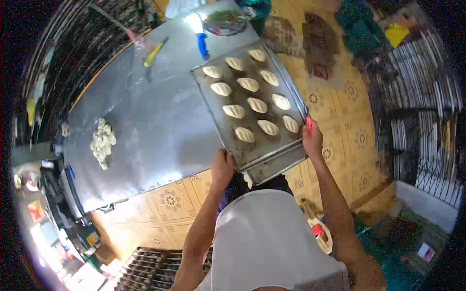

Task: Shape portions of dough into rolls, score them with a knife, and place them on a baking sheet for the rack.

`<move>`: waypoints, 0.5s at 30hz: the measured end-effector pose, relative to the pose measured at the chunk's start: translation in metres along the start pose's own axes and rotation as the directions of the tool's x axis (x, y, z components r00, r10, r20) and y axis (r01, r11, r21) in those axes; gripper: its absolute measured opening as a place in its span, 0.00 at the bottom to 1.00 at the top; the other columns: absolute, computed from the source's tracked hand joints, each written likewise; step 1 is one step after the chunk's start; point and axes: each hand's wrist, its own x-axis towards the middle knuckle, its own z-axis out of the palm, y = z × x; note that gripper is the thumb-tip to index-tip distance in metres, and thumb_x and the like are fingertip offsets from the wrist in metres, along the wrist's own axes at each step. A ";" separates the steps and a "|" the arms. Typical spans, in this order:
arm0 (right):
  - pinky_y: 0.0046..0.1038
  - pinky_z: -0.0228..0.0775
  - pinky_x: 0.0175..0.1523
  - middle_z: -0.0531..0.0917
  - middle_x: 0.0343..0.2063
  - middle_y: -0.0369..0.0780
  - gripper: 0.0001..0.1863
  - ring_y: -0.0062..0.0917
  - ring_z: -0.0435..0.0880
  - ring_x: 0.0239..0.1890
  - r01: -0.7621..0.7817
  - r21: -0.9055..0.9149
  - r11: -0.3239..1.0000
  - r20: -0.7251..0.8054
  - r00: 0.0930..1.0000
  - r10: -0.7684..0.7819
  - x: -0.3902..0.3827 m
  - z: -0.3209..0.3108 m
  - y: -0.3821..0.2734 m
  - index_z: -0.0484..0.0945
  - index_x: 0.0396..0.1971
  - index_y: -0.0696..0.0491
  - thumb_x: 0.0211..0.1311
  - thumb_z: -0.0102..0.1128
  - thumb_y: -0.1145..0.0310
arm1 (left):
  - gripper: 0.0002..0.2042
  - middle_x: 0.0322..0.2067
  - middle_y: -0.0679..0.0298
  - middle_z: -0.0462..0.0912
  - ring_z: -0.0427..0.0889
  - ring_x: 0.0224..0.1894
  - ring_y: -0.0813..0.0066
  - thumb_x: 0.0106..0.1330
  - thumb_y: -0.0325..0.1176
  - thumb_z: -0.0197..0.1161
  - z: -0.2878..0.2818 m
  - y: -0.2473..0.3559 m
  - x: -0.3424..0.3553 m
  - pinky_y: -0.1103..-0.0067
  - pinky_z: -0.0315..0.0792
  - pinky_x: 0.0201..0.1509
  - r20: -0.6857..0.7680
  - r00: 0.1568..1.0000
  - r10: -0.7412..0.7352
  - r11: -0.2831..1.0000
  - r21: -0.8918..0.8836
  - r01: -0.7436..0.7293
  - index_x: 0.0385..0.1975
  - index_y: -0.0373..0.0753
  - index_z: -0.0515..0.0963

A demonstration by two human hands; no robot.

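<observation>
A dark metal baking tray (252,151) spans the right end of the metal table and reaches past its edge. On it lie several pale, leaf-shaped dough pieces (257,105) in rows, their tops slashed. My left hand (223,168) is closed on the tray's near left corner. My right hand (312,139) grips the near right corner, with a small red object (308,124) showing at its fingers; its kind is unclear. Below the near edge, part of a second tray (273,168) shows, mostly covered by the first.
A heap of dough scraps (103,143) lies on the left of the metal table (150,116). Toward the far side are a yellow-green-handled tool (154,55), a blue-handled tool (202,44) and a plate of greens (224,23). Racks of trays (420,102) stand at the right.
</observation>
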 end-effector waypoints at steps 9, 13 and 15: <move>0.31 0.75 0.53 0.86 0.40 0.40 0.13 0.28 0.84 0.45 0.095 0.064 0.993 0.082 0.992 -0.100 0.059 0.000 0.021 0.81 0.52 0.55 0.71 0.60 0.69 | 0.17 0.34 0.46 0.82 0.82 0.38 0.52 0.79 0.43 0.53 0.006 0.029 -0.014 0.61 0.75 0.46 -0.031 0.960 -0.280 0.827 -0.515 0.225 0.55 0.35 0.74; 0.36 0.78 0.48 0.87 0.44 0.42 0.15 0.36 0.86 0.46 -0.167 0.363 0.917 0.268 0.961 0.068 0.138 -0.026 0.062 0.79 0.54 0.53 0.72 0.60 0.63 | 0.22 0.38 0.40 0.83 0.82 0.43 0.40 0.83 0.48 0.46 0.031 0.074 -0.012 0.56 0.75 0.50 -0.247 0.931 -0.270 0.902 -0.402 0.155 0.56 0.34 0.74; 0.36 0.79 0.40 0.84 0.50 0.39 0.20 0.33 0.86 0.45 -0.446 0.480 0.755 0.536 0.831 0.150 0.142 -0.002 -0.022 0.78 0.60 0.50 0.72 0.61 0.61 | 0.23 0.40 0.36 0.83 0.81 0.46 0.29 0.84 0.50 0.44 0.035 0.055 -0.011 0.50 0.75 0.49 -0.463 0.853 -0.241 0.942 -0.323 0.091 0.55 0.34 0.74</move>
